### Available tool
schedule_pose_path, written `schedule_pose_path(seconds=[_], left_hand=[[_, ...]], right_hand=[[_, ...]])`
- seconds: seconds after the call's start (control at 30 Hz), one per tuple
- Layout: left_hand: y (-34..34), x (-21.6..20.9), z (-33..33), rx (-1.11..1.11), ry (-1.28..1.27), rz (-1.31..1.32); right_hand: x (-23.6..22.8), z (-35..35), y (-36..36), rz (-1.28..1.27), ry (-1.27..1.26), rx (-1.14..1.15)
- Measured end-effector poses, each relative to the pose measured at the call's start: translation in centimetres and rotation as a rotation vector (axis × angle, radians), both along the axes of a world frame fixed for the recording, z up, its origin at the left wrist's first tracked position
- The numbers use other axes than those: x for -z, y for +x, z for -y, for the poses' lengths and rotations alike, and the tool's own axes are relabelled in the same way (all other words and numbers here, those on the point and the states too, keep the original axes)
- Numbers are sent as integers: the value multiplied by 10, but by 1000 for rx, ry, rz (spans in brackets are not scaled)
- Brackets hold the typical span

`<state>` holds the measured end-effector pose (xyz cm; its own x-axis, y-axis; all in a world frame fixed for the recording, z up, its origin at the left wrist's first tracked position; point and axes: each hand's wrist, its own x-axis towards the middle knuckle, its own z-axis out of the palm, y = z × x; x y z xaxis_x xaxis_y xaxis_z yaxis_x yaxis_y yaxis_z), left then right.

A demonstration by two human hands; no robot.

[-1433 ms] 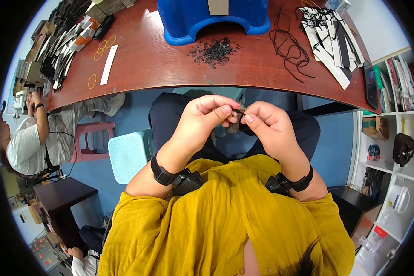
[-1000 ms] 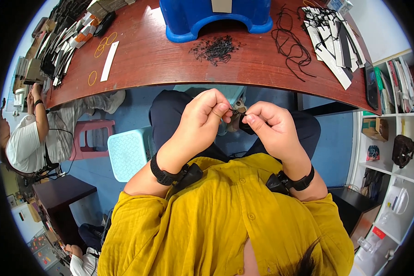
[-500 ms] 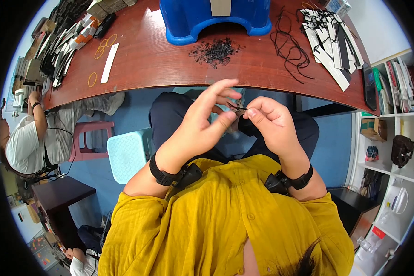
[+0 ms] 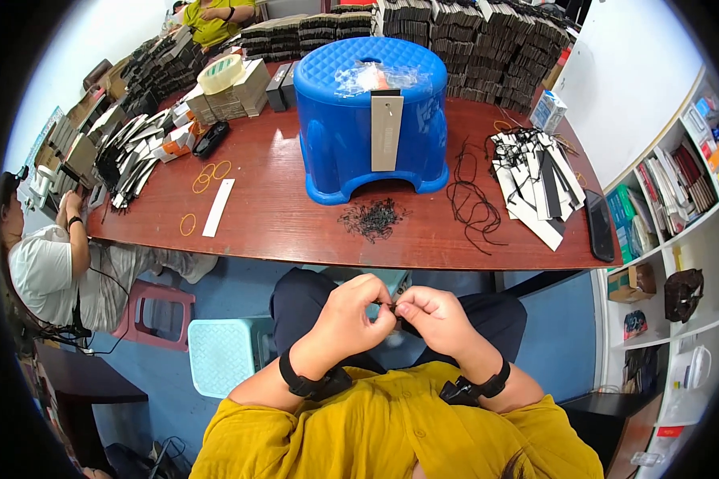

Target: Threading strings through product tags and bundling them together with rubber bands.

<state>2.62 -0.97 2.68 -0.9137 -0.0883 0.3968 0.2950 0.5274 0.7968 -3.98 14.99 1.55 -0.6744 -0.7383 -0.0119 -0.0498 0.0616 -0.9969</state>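
A tiny dark piece of thin material (image 4: pixel 392 307) is held at the centre of the frame, just below the near edge of the reddish-brown wooden table (image 4: pixel 280 191). It is pinched between thumb and forefinger by the left hand (image 4: pixel 345 319), whose fingers are curled into a ring. By the right hand (image 4: pixel 439 321) it is met from the other side, thumb and forefinger pressed together at it; its exact shape cannot be told, being mostly covered by the fingertips.

Above the hands, a loose heap of small black loops (image 4: pixel 373 219) is spread on the table, in front of an upright blue plastic stool (image 4: pixel 339 152). Against the stool's front a beige rectangular tag (image 4: pixel 387 136) is hung. To the right, a tangled black cord (image 4: pixel 473 209) and a pile of white and black strips (image 4: pixel 539 188) are laid.
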Motion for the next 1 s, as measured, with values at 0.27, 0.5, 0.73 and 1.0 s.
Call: schedule_pose_path(seconds=[0.27,0.5,0.73,1.0], left_hand=[[-9,-16,17,-26,-55,-60],[-49,-34,32,-9,346,124],[-75,-57,35,50,391,216],[-82,-52,37,29,368,190]], right_hand=[[-6,3,-20,634,-240,-180],[-85,52,-75,344,-641,-151],[-104,77,-104,153,-573,60],[-99,82,-108,125,-611,105]])
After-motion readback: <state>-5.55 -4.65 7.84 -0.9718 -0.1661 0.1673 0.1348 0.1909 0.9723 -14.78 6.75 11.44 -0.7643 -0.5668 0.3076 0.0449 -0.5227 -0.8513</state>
